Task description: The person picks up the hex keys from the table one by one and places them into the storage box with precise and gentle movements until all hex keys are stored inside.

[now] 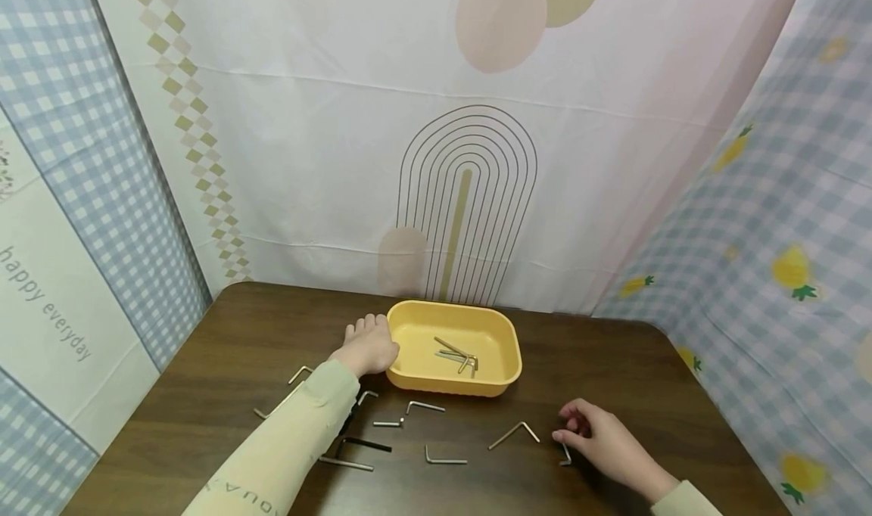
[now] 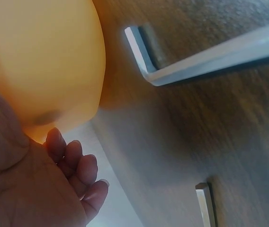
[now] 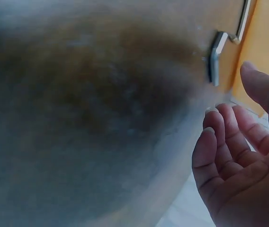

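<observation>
A yellow basket (image 1: 409, 382) stands at the table's back middle with several hex keys (image 1: 450, 349) lying inside. My left hand (image 1: 368, 346) holds its left rim. In the left wrist view the thumb goes over the rim while loosely bent fingers (image 2: 89, 170) stay outside the wall. My right hand (image 1: 602, 440) hovers low at the right, thumb and fingers apart with nothing between them. A small silver hex key (image 1: 568, 455) lies just under its fingertips, also visible beyond them in the right wrist view. Left of it rests a bronze-coloured hex key (image 1: 521, 424).
Several more hex keys lie scattered on the brown wooden table (image 1: 572, 357), including a silver one (image 1: 446, 461) at the front middle and a black one (image 1: 368, 445) near the left sleeve. Others lie partly behind that sleeve. A patterned cloth (image 1: 327, 160) hangs behind the table.
</observation>
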The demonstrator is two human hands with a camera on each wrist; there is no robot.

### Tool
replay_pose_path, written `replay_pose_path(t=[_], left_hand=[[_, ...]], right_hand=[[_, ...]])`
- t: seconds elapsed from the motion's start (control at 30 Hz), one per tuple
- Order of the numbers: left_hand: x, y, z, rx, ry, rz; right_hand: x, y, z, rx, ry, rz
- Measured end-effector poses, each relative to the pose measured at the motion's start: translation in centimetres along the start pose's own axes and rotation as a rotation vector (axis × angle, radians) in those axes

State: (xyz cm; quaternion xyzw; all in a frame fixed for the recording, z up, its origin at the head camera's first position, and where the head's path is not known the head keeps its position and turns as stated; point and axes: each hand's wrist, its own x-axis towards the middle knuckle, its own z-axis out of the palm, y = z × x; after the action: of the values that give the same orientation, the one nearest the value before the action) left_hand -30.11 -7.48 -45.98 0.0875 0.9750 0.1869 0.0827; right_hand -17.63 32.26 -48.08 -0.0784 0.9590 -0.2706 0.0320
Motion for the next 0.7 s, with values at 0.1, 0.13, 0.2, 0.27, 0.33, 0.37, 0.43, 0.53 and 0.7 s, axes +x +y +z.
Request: replay_pose_path(t=[0.1,0.13,0.2,0.27,0.33,0.37,0.43,0.53,0.7], left_hand=[[0.06,0.01,-0.03,0.001,-0.004,0.000],[0.08,0.01,-0.04,0.005,-0.005,-0.002],[0.13,0.03,-0.02,0.007,-0.008,-0.003],[0.09,0.07,-0.01,0.004,-0.008,-0.003],[0.05,0.07,-0.04,0.002,-0.005,-0.002],[0.03,0.08,-0.06,-0.001,-0.003,-0.002],[-0.03,0.08,-0.10,-0.005,-0.001,0.001],[-0.04,0.07,-0.12,-0.008,-0.001,0.005],[-0.05,0.08,-0.12,-0.010,0.003,0.010]], right_hand=[[-0.32,0.58,0.22,-0.003,-0.013,-0.004],[-0.38,0.71,0.30,-0.005,-0.016,-0.009],[-0.44,0.90,0.43,-0.012,-0.016,-0.022],[-0.46,0.94,0.52,-0.018,-0.015,-0.033],[-0.42,0.95,0.61,-0.024,-0.008,-0.035],[-0.41,0.96,0.65,-0.026,-0.006,-0.036],[-0.44,0.96,0.69,-0.026,-0.006,-0.046],[-0.45,0.96,0.73,-0.027,-0.008,-0.061],[-0.36,0.83,0.74,-0.026,-0.020,-0.067]])
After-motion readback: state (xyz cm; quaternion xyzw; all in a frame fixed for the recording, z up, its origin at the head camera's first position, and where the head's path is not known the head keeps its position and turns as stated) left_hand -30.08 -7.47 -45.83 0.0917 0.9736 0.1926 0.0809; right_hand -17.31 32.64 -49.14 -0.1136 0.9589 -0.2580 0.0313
